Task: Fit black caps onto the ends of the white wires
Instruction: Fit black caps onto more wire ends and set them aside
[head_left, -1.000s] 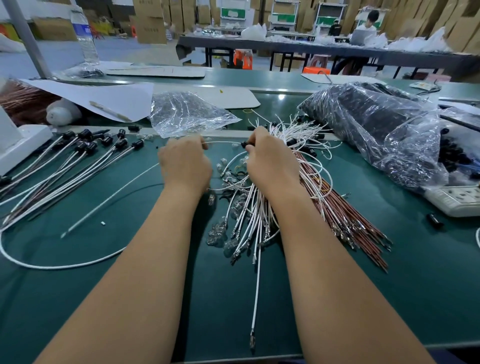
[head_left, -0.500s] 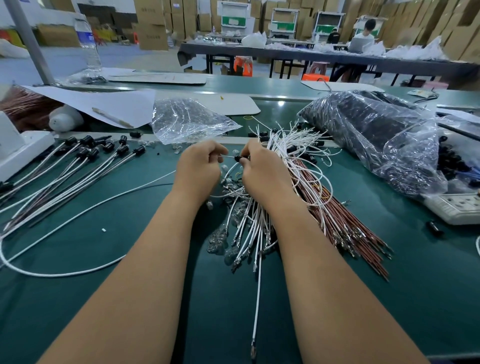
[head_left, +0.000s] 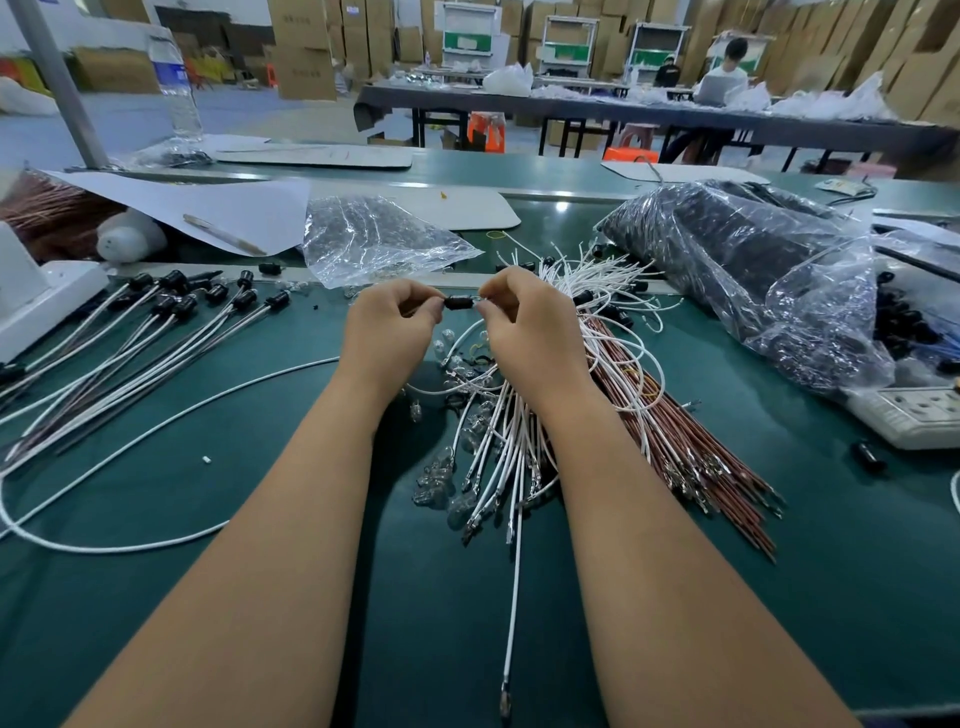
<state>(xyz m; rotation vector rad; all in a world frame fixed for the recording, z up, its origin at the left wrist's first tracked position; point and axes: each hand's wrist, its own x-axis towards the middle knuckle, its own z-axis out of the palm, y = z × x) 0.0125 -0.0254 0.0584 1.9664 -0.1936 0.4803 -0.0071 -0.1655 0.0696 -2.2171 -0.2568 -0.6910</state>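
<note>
1. Under and ahead of both hands we have the green bench (head_left: 779, 597). The big bag of black parts (head_left: 737, 270) sits well right of the right hand, and the clear bag (head_left: 374, 239) lies just beyond the left hand.
2. The loose white wires (head_left: 498, 447) fan out beneath the right wrist; the finished capped wires (head_left: 156, 338) lie well left of the left hand.
3. Our hands, a second ago lower and wider apart, have drawn together and lifted.
4. Our left hand (head_left: 387, 332) pinches one end of the black cap (head_left: 460, 302), now plainly showing between the hands.
5. Our right hand (head_left: 524, 327) pinches at the cap's other end, where a white wire seems to enter. We judge the fitting to be under way; whether it is seated we cannot tell.
</note>
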